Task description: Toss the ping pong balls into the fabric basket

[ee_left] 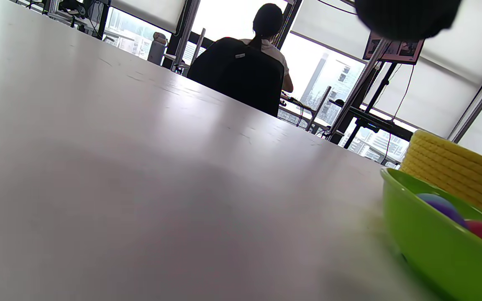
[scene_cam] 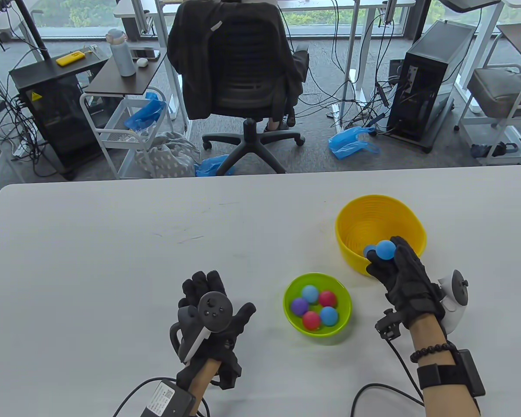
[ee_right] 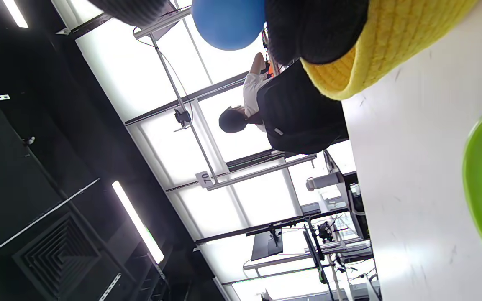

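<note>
L hand flat on table, fingers spread, holds nothing. Green bowl w/ 5 balls just right of it. R hand pinches blue ball over near rim of yellow fabric basket.

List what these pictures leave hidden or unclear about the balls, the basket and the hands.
- Basket near floor: table view, hidden by the right hand and the blue ball it holds.
- Second blue ball: table view, mostly covered by the first, so held or lying inside cannot be told.
- Bowl: left wrist view, cut by the edge; few balls show.
- Left hand: palm hidden under its tracker.
</note>
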Available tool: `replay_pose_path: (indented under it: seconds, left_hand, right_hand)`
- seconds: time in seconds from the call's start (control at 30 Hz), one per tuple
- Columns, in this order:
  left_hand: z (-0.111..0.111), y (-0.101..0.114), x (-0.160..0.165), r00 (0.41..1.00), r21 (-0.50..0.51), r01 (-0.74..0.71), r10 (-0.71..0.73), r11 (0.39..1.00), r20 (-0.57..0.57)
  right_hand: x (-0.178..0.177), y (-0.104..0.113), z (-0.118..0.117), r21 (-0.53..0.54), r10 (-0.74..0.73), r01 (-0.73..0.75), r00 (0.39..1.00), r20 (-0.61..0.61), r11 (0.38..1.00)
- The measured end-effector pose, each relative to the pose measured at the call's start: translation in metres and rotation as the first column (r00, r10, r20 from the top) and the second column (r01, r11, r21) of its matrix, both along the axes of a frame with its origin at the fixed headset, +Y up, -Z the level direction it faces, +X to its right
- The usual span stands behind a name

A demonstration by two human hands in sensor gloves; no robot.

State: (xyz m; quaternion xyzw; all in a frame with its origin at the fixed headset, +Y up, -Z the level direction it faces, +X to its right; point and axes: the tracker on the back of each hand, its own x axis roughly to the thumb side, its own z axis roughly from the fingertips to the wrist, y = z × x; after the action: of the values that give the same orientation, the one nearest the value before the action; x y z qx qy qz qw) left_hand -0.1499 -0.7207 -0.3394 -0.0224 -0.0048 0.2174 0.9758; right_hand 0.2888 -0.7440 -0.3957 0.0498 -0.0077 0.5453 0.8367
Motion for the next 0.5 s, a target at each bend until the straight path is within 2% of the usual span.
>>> replay_pose_path:
  seconds: [0.1, 0.3, 0.5]
  left_hand:
    - [0.000, 0.000, -0.001, 1.000, -0.005, -0.008, 0.008, 1.000, -0.004]
    - [0.000, 0.000, -0.001, 1.000, -0.015, -0.026, 0.026, 1.000, -0.005]
    - [0.000, 0.000, -0.001, 0.999, -0.014, -0.033, 0.033, 0.999, -0.001]
  right_hand:
    - [0.005, 0.001, -0.001, 0.037, -0.053, 0.053, 0.998, -0.019, 0.998]
    - [0.016, 0.004, 0.002, 0.077, -0.083, 0.080, 0.996, 0.037, 0.994]
    - [0.018, 0.015, 0.013, 0.115, -0.002, -0.012, 0.993, 0.117, 0.993]
